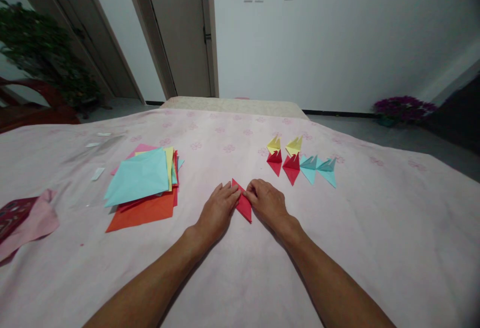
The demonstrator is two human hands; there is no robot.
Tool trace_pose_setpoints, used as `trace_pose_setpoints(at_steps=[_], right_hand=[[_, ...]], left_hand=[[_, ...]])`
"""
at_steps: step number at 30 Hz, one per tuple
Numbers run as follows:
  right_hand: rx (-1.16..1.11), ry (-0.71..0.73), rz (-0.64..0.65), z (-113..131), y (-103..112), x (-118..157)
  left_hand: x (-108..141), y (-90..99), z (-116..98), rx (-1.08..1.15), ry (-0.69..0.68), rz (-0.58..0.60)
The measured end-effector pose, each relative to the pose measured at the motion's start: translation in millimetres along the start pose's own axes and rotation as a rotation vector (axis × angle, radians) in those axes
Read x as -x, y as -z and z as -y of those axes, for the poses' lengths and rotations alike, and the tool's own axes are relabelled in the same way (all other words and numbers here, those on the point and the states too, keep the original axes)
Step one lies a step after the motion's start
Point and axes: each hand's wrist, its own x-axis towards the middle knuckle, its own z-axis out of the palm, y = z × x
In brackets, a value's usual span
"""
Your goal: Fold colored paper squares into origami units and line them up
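A red folded paper (245,209), shaped like a narrow diamond, lies on the cloth between my hands. My left hand (218,207) rests palm down on its left edge, fingers stretched out over it. With fingers curled, my right hand (267,200) pinches the paper's right edge between thumb and forefinger; the fingertips partly cover the fold. Beyond it stand folded paper cranes: two yellow cranes (294,145), two red cranes (291,167) and two light blue cranes (327,169).
To the left lies a stack of coloured paper (138,175), light blue on top, with orange sheets below. Clear plastic wrappers (98,173) lie beside it. A pink and dark red cloth item (32,223) sits at the far left. A pink flowered tablecloth (356,248) covers the table.
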Motion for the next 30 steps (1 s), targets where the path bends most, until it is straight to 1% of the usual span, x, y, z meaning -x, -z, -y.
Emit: trace_pose_setpoints(at_steps=[5,7,9,11,14,15,16,19,21,23,25,27,30], right_hand=[[0.015,-0.027,-0.019,0,-1,1],[0.015,-0.026,-0.029,0,-1,2],[0.001,-0.021,-0.036,0,-1,2],[-0.038,-0.021,-0.040,-2,-1,1],[-0.136,-0.016,-0.053,-7,-1,1],[-0.176,-0.014,-0.059,-9,-2,0],[-0.217,-0.009,-0.063,-12,-3,0],[-0.331,0.011,-0.065,-20,-5,-2],[-0.397,0.002,-0.076,-23,-7,-2],[-0.465,-0.046,-0.072,-23,-7,-3],[-0.508,-0.099,-0.036,-21,-5,-3],[-0.500,-0.123,-0.001,-19,-4,-4],[-0.430,-0.114,0.006,-14,-2,-4]], left_hand=[[1,8.1,-8,-0.044,0.057,0.111],[2,11.1,-9,-0.037,0.054,0.140],[4,12.2,-8,-0.006,0.055,0.141],[6,11.5,-4,0.036,0.111,0.093],[8,9.9,1,0.087,0.291,-0.027],[8,10.0,2,0.107,0.321,-0.048],[8,10.6,3,0.133,0.315,-0.055],[8,15.3,1,0.228,0.184,-0.013],[7,19.7,-1,0.295,0.143,0.008],[6,23.1,-3,0.370,0.169,0.002],[5,24.1,-5,0.442,0.229,-0.026],[2,22.6,-5,0.519,0.306,-0.066],[-2,17.3,-5,0.635,0.420,-0.158]])
